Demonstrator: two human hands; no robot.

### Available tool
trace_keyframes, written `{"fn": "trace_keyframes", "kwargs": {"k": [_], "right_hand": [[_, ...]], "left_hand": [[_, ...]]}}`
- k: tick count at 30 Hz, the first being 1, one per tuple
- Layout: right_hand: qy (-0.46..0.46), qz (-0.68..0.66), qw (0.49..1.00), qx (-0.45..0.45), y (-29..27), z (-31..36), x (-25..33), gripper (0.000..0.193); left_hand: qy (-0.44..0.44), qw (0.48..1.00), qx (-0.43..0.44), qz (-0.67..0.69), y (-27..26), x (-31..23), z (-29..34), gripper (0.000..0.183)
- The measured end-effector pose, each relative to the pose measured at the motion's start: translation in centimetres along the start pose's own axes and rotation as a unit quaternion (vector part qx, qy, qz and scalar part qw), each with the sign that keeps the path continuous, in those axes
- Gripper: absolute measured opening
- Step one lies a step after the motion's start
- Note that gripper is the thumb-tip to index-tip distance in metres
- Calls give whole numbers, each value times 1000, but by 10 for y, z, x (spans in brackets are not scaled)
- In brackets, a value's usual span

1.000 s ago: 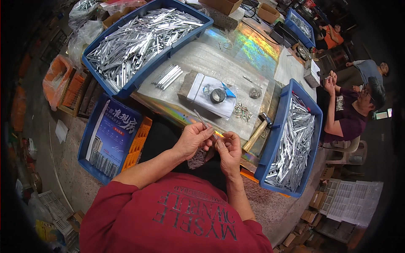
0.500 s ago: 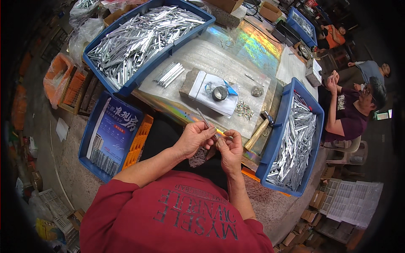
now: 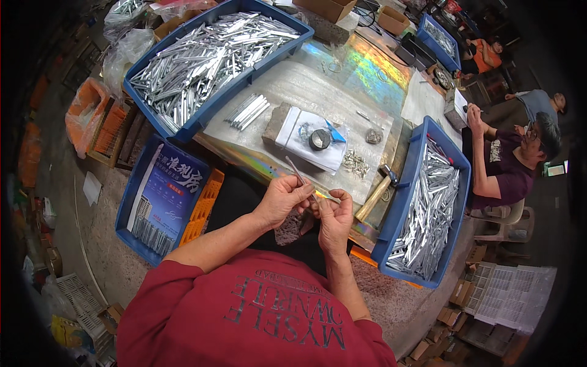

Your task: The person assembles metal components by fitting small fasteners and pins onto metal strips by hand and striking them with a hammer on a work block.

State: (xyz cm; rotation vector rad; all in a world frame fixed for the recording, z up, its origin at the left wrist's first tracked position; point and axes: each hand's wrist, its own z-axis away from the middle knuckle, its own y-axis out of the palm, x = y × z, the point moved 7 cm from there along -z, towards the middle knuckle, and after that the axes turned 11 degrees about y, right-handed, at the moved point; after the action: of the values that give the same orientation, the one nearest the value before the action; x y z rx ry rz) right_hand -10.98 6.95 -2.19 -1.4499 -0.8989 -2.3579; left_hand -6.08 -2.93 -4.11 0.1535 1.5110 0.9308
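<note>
My left hand [image 3: 285,199] is closed, pinching a slim silver metal strip [image 3: 293,167] whose far end sticks up past the fingers. My right hand [image 3: 334,221] pinches at the strip's near end, thumb against fingers; whether a small part is also there is hidden. Ahead of the hands, a block [image 3: 279,122] carries white paper [image 3: 293,138] and a small round black container [image 3: 318,140]. Small metal pieces [image 3: 355,164] lie in a pile to its right. A hammer with a wooden handle [image 3: 373,199] rests beyond my right hand.
A blue bin [image 3: 243,81] full of metal strips stands far left, another blue bin [image 3: 382,243] at right. Several loose strips [image 3: 247,112] lie on the table. A third blue bin [image 3: 124,235] holds a printed blue sheet. A co-worker [image 3: 510,156] sits at right.
My hands stay almost in place on the strip; the right fingers have shifted slightly. The co-worker at right has changed their hands' position. The whole view has shifted slightly.
</note>
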Motion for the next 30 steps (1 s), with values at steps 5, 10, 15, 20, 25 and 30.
{"fn": "trace_keyframes", "kwargs": {"k": [5, 10, 15, 20, 25, 30], "right_hand": [[-22, 33, 999, -6, -2, 2, 5, 23], [8, 64, 998, -6, -16, 7, -6, 19], [6, 56, 998, -23, -31, 13, -13, 17], [12, 46, 998, -43, -43, 16, -18, 17], [9, 52, 998, -44, -44, 15, -19, 18], [2, 66, 997, -35, -41, 11, -12, 14]], "left_hand": [[117, 987, -3, -110, -8, -34, -35, 13], [176, 962, -23, -207, -9, -61, -69, 13], [248, 909, -21, -335, -10, -64, -85, 9], [254, 902, -55, -344, -12, -62, -87, 11], [248, 909, -58, -330, -10, -63, -87, 10], [323, 848, -9, -420, 7, -80, -83, 10]]}}
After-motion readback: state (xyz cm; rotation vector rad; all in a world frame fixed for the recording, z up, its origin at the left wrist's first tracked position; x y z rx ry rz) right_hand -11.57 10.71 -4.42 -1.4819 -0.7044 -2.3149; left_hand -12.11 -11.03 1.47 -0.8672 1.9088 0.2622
